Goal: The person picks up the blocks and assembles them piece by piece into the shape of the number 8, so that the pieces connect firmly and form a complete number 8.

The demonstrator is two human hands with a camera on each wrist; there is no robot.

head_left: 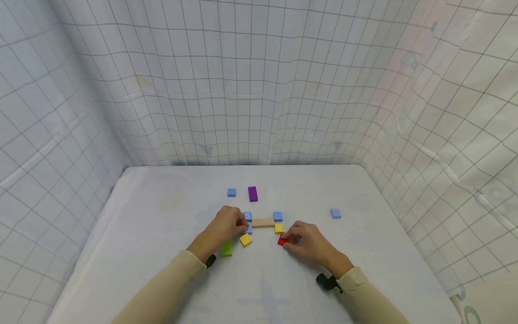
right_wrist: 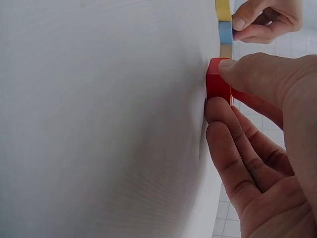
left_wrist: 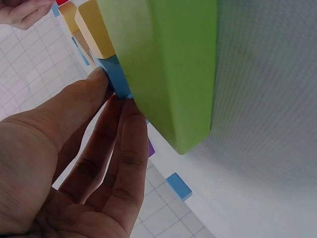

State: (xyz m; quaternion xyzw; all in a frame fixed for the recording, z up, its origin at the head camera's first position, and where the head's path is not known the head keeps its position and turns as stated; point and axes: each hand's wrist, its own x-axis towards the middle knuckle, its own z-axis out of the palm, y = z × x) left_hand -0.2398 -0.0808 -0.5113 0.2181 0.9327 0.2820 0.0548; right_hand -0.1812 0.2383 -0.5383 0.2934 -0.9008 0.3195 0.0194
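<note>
- Well, the left hand (head_left: 220,227) is pinching a blue block (right_wrist: 225,32) between thumb and bent fingers, in the lower middle of the head view.
- The right hand (head_left: 309,243), a little lower and to the right, is gripping a red block (right_wrist: 218,85) with thumb and fingertips, leaving hardly any gap beyond the block.
- Just above the red block, a yellow block (head_left: 279,228) is lying near it; whether the two are touching, I can't tell.
- A tan block (head_left: 263,223) is stretching crosswise between the hands.
- At its left end, a numbered block (head_left: 247,217) is sitting just above the blue block; near its right end, a second blue block (head_left: 277,216) is resting above the yellow one.
- A turned yellow block (head_left: 245,240) is lying slantwise just below the left hand's fingers.
- Beside it, a green block (head_left: 226,249) is showing partly from under that hand.
- Higher up, a purple block (head_left: 252,194) is standing out against the white table (head_left: 170,193), a small blue block (head_left: 231,192) lying to its left.
- Toward the right, an outlying block (head_left: 336,213), also blue, is sitting well apart.
- Behind everything, a gridded curtain (head_left: 251,90) is hanging.
</note>
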